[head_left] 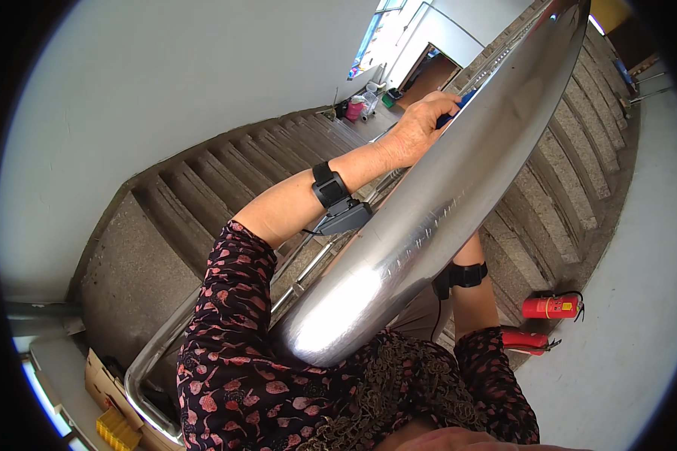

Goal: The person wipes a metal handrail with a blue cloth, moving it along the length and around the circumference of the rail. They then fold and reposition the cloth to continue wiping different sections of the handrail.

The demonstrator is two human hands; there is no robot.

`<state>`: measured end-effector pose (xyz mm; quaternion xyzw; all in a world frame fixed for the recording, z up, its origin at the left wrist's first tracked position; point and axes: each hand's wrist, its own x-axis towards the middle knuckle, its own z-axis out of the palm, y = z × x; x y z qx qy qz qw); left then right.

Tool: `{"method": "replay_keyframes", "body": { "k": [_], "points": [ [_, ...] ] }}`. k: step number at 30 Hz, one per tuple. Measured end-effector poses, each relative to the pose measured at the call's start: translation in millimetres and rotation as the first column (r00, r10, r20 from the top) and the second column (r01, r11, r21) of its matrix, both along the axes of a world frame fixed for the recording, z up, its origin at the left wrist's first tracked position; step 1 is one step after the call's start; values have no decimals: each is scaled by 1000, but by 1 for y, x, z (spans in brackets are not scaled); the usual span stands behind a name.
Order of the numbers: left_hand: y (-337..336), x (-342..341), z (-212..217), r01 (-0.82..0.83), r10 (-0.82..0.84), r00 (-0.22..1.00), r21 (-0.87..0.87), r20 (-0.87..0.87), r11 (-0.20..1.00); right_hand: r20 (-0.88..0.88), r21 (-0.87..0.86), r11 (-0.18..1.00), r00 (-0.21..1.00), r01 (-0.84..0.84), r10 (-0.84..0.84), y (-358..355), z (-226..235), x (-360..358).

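A wide, shiny metal handrail (436, 195) runs diagonally across the view, close in front of me. My left hand (427, 120) is at the rail's left edge, its fingers curled round a blue cloth (468, 97) pressed against the metal. Only small bits of that cloth show. Below the rail my right forearm (474, 297) reaches up and passes behind it, so my right hand is hidden. Each forearm carries a black strap, and a grey box (346, 218) hangs by the left one.
Stone stairs descend on the left (226, 173) and more steps (572, 165) lie right of the rail. Two red fire extinguishers (551, 307) are at lower right. A pink bucket (353, 111) stands by the far doorway. Cardboard and a yellow crate (117, 430) sit lower left.
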<state>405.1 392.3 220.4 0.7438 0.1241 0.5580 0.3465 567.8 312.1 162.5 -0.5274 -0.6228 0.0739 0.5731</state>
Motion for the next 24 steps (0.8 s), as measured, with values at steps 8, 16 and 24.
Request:
{"method": "replay_keyframes", "body": {
  "k": [8,16,24],
  "points": [
    [-7,-10,-15,119,-134,991,-309,-29,944,-483,60,994,869,-93,110,5,-19,2],
    [-8,-10,-19,255,-265,964,-355,21,899,-277,10,999,960,-37,38,-8,-6,5],
    [-21,-19,-6,399,-404,910,-464,94,791,-529,-62,976,836,-210,147,-6,5,-10]
  ]
}}
